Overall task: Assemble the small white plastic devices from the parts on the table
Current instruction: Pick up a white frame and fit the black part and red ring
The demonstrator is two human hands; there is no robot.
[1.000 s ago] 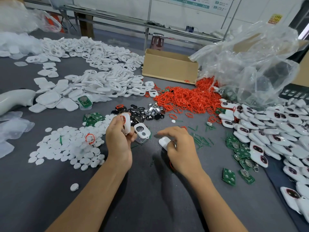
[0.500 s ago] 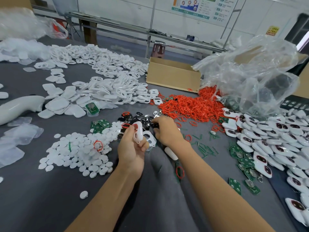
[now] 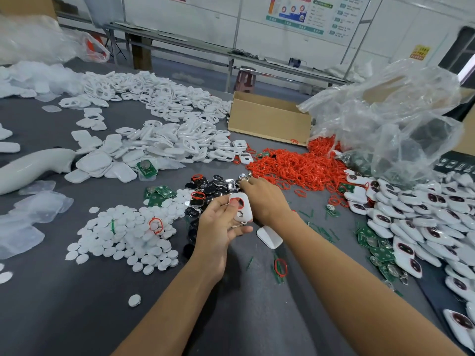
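- White discs [image 3: 123,235] lie heaped at the left hand's nine o'clock.
- Left hand [image 3: 218,227] grips a white shell [image 3: 247,205] just above the bench [image 3: 77,304], thumb across its face.
- Right hand [image 3: 267,199], at the shell's two o'clock, curls its fingers into the black and silver parts [image 3: 210,187]; I cannot tell whether it holds one.
- Finished devices [image 3: 424,217] are piled at three o'clock.

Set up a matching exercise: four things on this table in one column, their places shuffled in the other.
Things
1. white casing
2. red rings
3. white discs
4. cardboard box

Places
A. heaped left of the left hand
B. just beyond the red rings
C. gripped in the left hand
D. heaped beyond the right hand

Pairs: 1-C, 2-D, 3-A, 4-B
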